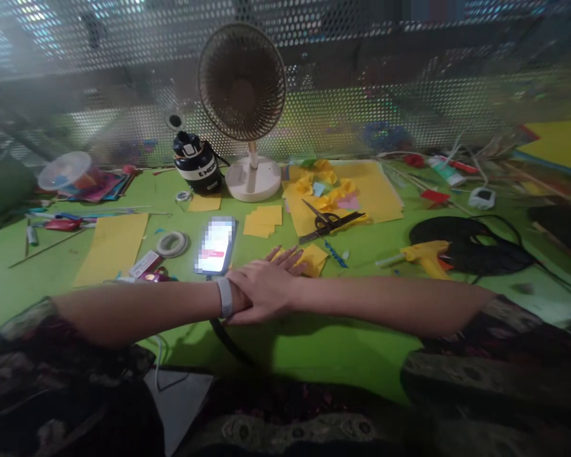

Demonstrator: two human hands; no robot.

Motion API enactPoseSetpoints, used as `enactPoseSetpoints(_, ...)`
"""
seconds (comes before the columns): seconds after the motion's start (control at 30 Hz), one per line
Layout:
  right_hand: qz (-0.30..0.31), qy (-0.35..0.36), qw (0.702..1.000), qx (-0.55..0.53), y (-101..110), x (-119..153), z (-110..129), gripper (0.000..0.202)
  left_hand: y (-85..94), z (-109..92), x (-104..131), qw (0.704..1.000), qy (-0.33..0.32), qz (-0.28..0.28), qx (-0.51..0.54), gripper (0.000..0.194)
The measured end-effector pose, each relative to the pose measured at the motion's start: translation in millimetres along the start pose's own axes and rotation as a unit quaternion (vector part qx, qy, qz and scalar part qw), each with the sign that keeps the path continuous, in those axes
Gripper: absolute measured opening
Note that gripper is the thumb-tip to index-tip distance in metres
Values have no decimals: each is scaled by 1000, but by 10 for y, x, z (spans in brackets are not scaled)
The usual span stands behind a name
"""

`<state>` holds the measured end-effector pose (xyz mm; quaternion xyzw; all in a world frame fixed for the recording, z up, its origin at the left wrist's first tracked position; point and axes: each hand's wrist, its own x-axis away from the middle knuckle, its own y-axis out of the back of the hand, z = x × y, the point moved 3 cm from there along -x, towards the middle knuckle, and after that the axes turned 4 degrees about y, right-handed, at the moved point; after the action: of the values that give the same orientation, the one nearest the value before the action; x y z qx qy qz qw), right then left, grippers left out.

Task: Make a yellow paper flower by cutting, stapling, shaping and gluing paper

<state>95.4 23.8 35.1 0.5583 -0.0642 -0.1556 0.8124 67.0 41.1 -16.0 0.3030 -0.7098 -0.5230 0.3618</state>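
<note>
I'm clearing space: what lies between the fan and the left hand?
Yellow paper squares lie there, between the fan and left hand, in the head view.

Yellow paper (316, 260), green table (352, 349), black-and-white bottle (198, 166), dark patterned sleeves (509, 358).

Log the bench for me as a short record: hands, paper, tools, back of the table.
Left hand: mostly covered, fingers extended over a small yellow paper piece
Right hand: laid across the back of the left hand
Phone: screen lit, just beyond the left wrist
Yellow squares: loose group, right of the phone
Large yellow sheet: farther back, bearing crumpled yellow pieces
Scissors: near the large sheet's front edge
Glue gun: on the right, yellow
Back: fan, with bottle on its left
</note>
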Motion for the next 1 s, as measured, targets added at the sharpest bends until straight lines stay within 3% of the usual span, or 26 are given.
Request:
enactPoseSetpoints(0.1,13,-15,1000,-7,-16,-3,-20,65,8,104,78,998,-57,5,37,51)
enactPoseSetpoints(0.3,14,-30,999,-33,-28,4,-33,67,-203,27,61,999,15,-31,18,61)
enactPoseSetpoints(0.47,2,-31,999,-42,-44,-1,-23,62,-274,-17,82,999,9,-29,17,57)
enactPoseSetpoints(0.77,-15,-34,998,-42,-43,17,-24,60,-323,-8,187,978,-72,-190,-40,58)
enactPoseSetpoints(0.9,-6,-32,998,-47,-28,8,-30,58,-363,64,139,979,-69,-191,15,57)
enactPoseSetpoints(1.0,-9,-28,999,-43,-39,3,-32,58,-382,67,77,982,-50,-153,96,53)
